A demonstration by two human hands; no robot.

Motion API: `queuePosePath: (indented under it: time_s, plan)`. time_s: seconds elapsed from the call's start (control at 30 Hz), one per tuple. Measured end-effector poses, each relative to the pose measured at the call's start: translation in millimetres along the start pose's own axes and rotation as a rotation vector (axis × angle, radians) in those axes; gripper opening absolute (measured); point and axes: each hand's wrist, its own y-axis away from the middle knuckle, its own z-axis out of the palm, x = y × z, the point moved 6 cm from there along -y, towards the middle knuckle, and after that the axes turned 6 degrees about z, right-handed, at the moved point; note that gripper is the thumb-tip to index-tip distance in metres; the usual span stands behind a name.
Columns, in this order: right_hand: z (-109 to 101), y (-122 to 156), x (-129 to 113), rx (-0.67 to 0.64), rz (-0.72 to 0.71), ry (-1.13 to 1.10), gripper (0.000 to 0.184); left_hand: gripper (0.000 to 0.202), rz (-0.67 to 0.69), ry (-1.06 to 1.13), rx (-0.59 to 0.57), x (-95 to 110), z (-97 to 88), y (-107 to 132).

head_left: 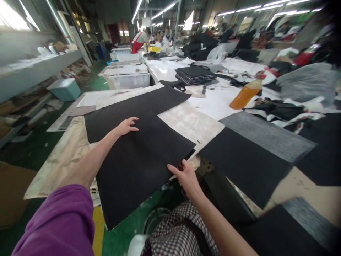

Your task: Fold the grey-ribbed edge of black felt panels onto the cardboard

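Head view, down along the counter (191, 124). Left hand (128, 126) out at eleven o'clock, fingers open and loosely spread, palm down on the far part of the black fabric sheet (138, 167). Right hand (184, 175) at five o'clock, fingers closed on the sheet's right edge, thumb on top, pinching just by the corner. Sheet itself flat across the counter's near edge, lower corner hanging off over the green floor (119, 241). Second black sheet (133, 105) tucked beneath it, stretching off toward twelve o'clock. At three o'clock, another black panel (245, 163) with grey fabric (266, 134) touching its far side. Orange bottle (245, 95) at two o'clock, well apart from both hands.
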Motion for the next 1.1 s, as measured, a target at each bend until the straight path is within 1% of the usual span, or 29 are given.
queuePosePath:
  time_s: [0.07, 0.17, 0.27, 0.43, 0.57, 0.67, 0.83, 1.1]
  plan:
    - [-2, -2, 10, 0.052, -0.018, 0.133, 0.037, 0.075, 0.007, -0.015, -0.010, -10, 4.0, 0]
    - [-6, 0, 18, 0.136, -0.023, 0.326, 0.040, 0.071, 0.020, -0.032, -0.034, -17, 10.3, 0]
    - [-4, 6, 18, 0.160, -0.032, 0.401, 0.043, 0.069, 0.030, -0.055, -0.047, -18, 14.3, -2]
    - [1, 15, 20, 0.206, -0.032, 0.377, 0.042, 0.067, 0.054, -0.092, -0.067, -20, 19.3, -12]
    - [4, 16, 28, 0.238, -0.035, 0.336, 0.042, 0.067, 0.073, -0.107, -0.088, -25, 23.3, -20]
    - [6, 17, 31, 0.254, -0.032, 0.348, 0.042, 0.068, 0.085, -0.108, -0.098, -31, 25.4, -25]
    - [10, 19, 30, 0.252, -0.040, 0.380, 0.042, 0.067, 0.100, -0.117, -0.109, -36, 26.6, -27]
    - [9, 18, 32, 0.260, -0.033, 0.408, 0.044, 0.067, 0.126, -0.162, -0.135, -37, 26.4, -29]
